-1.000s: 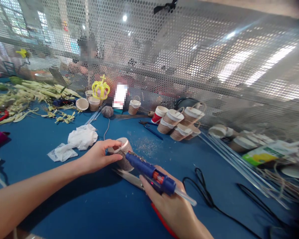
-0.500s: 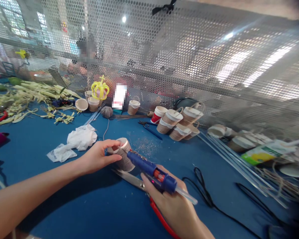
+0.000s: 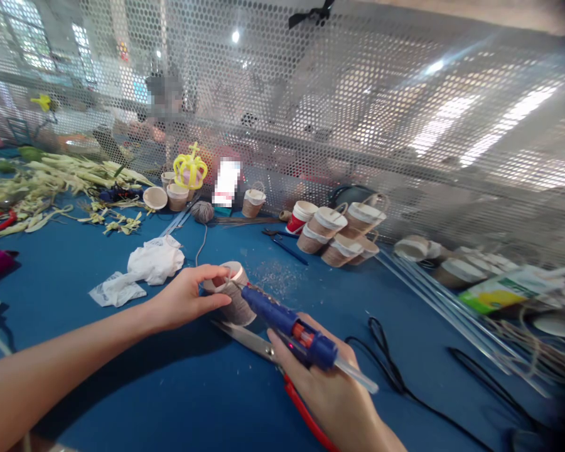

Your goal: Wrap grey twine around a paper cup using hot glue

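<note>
A paper cup wrapped in grey yarn [image 3: 242, 309] leans on the blue table in front of me. My left hand [image 3: 188, 296] grips its rim, thumb outside and fingers at the opening. In my right hand [image 3: 327, 383] is a blue hot glue gun [image 3: 275, 315], its nozzle close to the cup's upper side and a clear glue stick jutting from its back. Whether the nozzle touches the cup I cannot tell. Scissors with red handles [image 3: 252, 341] lie beneath the cup and my right hand. From the cup a strand runs back toward a grey yarn ball [image 3: 202, 212].
Left of the cup lies crumpled white cloth [image 3: 155, 260]. Several wrapped cups [image 3: 341, 248] stand behind, near blue-handled pliers [image 3: 285, 245]. Clear glue sticks [image 3: 445, 311] and a black cable [image 3: 390, 367] are at right. A perforated metal screen [image 3: 282, 107] closes off the back.
Both hands keep nearly the same place on the cup and glue gun. The whole view has shifted very slightly.
</note>
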`<action>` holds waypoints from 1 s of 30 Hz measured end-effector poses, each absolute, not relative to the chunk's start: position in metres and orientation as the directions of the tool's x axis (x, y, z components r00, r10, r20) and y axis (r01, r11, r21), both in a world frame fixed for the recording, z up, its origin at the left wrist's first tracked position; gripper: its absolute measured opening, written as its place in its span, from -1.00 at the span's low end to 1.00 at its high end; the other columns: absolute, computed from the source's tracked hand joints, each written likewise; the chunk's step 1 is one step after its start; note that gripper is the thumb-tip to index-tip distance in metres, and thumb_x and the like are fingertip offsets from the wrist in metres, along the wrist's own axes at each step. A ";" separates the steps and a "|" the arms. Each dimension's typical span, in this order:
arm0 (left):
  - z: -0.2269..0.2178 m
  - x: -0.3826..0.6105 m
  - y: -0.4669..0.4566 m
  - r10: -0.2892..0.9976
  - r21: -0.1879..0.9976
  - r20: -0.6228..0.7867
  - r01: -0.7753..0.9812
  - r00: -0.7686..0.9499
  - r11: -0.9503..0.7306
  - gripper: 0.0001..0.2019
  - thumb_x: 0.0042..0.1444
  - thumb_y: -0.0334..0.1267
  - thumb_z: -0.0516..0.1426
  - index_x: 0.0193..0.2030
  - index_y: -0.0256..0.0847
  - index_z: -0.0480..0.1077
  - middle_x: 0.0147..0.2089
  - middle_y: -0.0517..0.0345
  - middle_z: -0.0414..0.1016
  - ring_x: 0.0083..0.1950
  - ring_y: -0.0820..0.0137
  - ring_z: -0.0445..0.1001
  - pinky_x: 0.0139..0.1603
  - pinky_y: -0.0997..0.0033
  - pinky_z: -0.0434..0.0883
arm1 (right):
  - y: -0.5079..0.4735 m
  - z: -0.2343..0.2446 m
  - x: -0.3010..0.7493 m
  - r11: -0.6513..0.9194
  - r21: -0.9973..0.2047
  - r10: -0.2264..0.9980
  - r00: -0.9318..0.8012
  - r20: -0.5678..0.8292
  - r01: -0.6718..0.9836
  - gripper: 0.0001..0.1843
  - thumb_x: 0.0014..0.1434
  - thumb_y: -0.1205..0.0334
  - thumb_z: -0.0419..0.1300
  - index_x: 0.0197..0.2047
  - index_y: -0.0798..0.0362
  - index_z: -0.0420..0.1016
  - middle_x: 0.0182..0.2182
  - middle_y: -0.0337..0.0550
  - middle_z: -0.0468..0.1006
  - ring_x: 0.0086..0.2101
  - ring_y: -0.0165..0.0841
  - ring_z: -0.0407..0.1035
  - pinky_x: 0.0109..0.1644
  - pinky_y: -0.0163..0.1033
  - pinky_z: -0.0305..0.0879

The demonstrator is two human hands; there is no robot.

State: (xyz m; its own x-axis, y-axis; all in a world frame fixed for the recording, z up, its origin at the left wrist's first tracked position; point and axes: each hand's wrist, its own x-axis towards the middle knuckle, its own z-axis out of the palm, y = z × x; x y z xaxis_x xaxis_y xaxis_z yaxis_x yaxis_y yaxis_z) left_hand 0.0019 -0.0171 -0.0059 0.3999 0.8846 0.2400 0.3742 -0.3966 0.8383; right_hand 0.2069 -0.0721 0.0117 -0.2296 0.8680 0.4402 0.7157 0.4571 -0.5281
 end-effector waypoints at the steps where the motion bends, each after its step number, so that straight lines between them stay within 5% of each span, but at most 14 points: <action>1: -0.006 0.002 -0.017 0.880 0.835 0.244 0.374 0.407 -0.405 -0.72 0.01 -0.28 0.09 -0.11 -0.28 0.38 -0.16 0.09 0.46 -0.16 0.37 0.38 -0.08 0.38 0.30 | -0.072 0.010 0.207 0.453 -0.530 0.871 -0.232 0.432 0.717 -0.81 0.09 0.24 0.02 -0.49 0.02 0.39 -0.67 -0.24 0.39 -0.66 -0.42 0.26 -0.59 -0.33 0.22; 30: -0.008 0.001 -0.017 0.890 0.835 0.241 0.384 0.387 -0.393 -0.65 0.01 -0.26 0.10 -0.05 -0.32 0.35 -0.13 0.02 0.45 -0.13 0.33 0.37 -0.03 0.30 0.29 | -0.073 0.016 0.205 0.427 -0.524 0.883 -0.214 0.418 0.737 -0.79 0.09 0.26 -0.01 -0.55 0.02 0.31 -0.64 -0.24 0.37 -0.64 -0.43 0.25 -0.53 -0.32 0.23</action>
State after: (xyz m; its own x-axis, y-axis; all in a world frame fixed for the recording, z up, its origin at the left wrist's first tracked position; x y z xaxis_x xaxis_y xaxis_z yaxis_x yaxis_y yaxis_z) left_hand 0.0015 -0.0173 -0.0080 0.3873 0.8899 0.2408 0.3840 -0.3932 0.8354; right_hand 0.2055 -0.0730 0.0158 -0.2140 0.8827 0.4183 0.7370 0.4270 -0.5239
